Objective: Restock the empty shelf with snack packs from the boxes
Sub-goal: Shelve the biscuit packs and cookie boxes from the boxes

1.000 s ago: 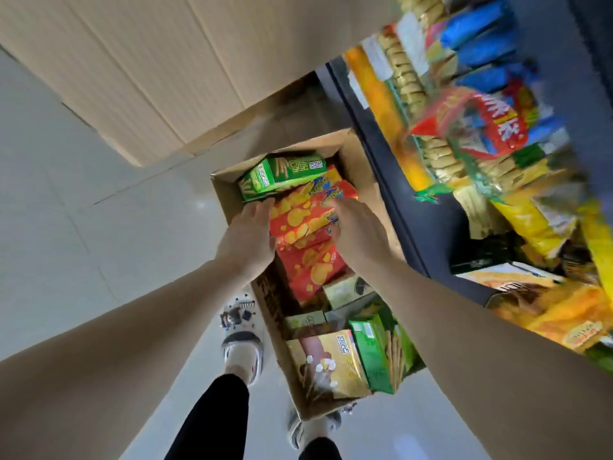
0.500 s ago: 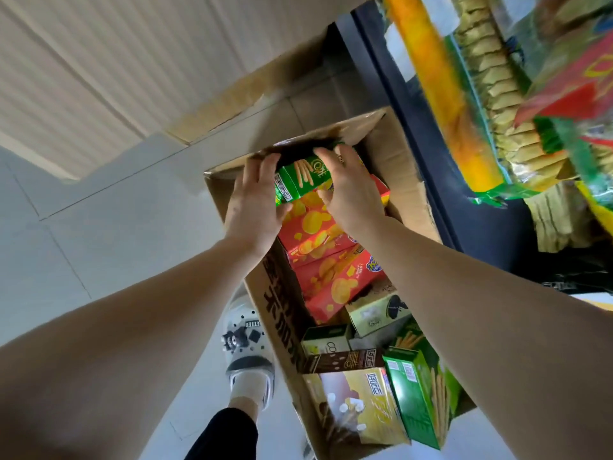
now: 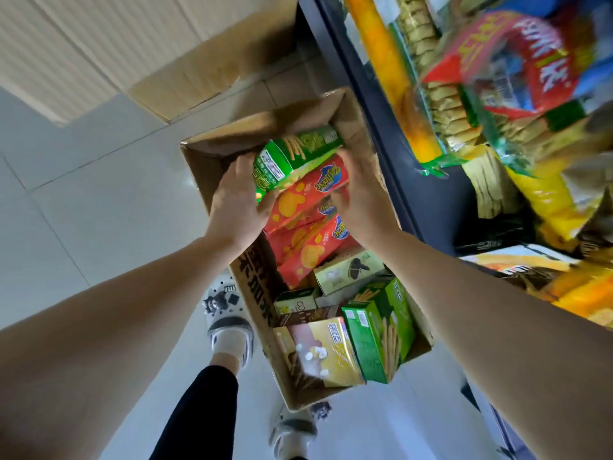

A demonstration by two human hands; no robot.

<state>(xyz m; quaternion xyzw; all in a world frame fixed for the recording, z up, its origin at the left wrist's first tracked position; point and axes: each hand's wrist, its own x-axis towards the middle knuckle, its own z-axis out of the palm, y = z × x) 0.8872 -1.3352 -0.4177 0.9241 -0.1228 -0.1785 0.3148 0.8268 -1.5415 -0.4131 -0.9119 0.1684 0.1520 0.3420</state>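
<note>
An open cardboard box (image 3: 255,287) stands on the floor beside the shelf, packed with snack packs. Both my hands hold a stack at its far end: a green biscuit-stick box (image 3: 292,154) lying on top of red chip boxes (image 3: 308,190). My left hand (image 3: 238,200) grips the stack's left end, fingers curled round the green box. My right hand (image 3: 361,197) clasps the right end of the stack. More red chip boxes (image 3: 308,250) lie below the held ones.
Nearer in the box lie a pale cookie box (image 3: 348,270), green stick boxes (image 3: 378,330) and a yellow box (image 3: 325,350). The dark shelf (image 3: 391,134) on the right holds many bagged snacks (image 3: 497,94). A large carton (image 3: 116,34) looms at upper left. My feet stand left of the box.
My hands moved from the red chip boxes to the box's far end, closed on the green box, and now hold it tilted up together with red boxes.
</note>
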